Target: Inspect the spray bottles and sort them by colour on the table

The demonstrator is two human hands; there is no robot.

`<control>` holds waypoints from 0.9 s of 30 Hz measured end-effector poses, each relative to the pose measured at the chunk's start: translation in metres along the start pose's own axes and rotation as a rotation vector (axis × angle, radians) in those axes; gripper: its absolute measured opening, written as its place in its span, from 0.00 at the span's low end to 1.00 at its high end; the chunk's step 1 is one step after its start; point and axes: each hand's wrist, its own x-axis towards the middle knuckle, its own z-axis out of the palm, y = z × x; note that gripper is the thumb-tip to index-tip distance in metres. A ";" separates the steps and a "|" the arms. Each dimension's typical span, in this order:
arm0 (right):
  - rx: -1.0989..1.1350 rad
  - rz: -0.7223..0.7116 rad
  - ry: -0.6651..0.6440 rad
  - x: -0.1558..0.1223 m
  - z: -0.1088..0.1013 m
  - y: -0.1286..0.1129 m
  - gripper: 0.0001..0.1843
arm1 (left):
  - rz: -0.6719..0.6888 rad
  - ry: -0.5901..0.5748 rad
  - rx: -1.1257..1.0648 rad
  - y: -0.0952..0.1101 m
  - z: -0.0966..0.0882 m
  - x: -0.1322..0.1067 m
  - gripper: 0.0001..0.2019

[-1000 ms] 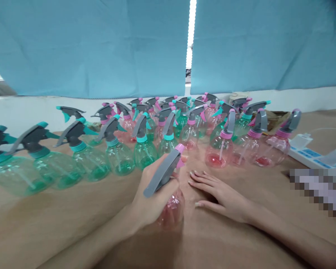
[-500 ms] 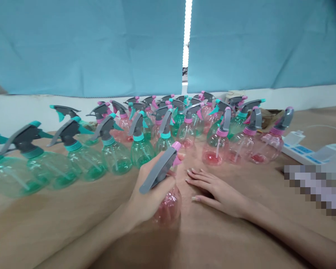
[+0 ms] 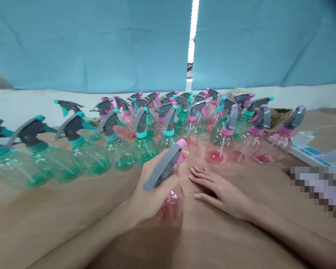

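Note:
My left hand (image 3: 154,190) is wrapped round the neck of a pink spray bottle (image 3: 172,205) with a grey and pink trigger head. The bottle stands on the brown table in front of me, and the fingers on its far side are partly hidden. To its right, my right hand (image 3: 224,192) lies flat on the tabletop, fingers stretched out and holding nothing. Just beyond that hand stands another pink spray bottle (image 3: 217,155). A green spray bottle (image 3: 145,149) with a turquoise collar is behind my left hand.
A row of green spray bottles (image 3: 89,157) runs off to the left. Several pink and green ones crowd the back, below a blue curtain (image 3: 100,45). On the right are a white power strip (image 3: 310,151) and a pixelated patch.
The whole view has shifted slightly, so the bottles sit a little further right in the picture. Both hands keep the same pose, the left still round the pink spray bottle.

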 end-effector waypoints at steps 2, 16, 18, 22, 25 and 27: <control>0.001 0.004 0.010 0.000 0.000 -0.001 0.30 | -0.010 0.002 0.010 -0.001 0.000 0.000 0.10; -0.079 0.041 0.033 -0.006 0.004 -0.012 0.32 | -0.008 0.027 0.102 -0.004 -0.001 0.000 0.16; -0.072 0.039 0.043 -0.006 0.005 -0.012 0.31 | -0.027 0.033 0.113 -0.004 -0.001 0.000 0.15; -0.082 0.044 0.015 -0.005 0.003 -0.013 0.33 | -0.058 0.037 0.131 -0.004 -0.002 0.000 0.10; -0.094 0.043 -0.007 -0.005 0.001 -0.013 0.34 | -0.052 0.045 0.123 -0.005 -0.002 -0.001 0.08; -0.094 0.040 -0.004 -0.005 0.001 -0.012 0.33 | -0.045 0.049 0.119 -0.006 -0.001 -0.001 0.05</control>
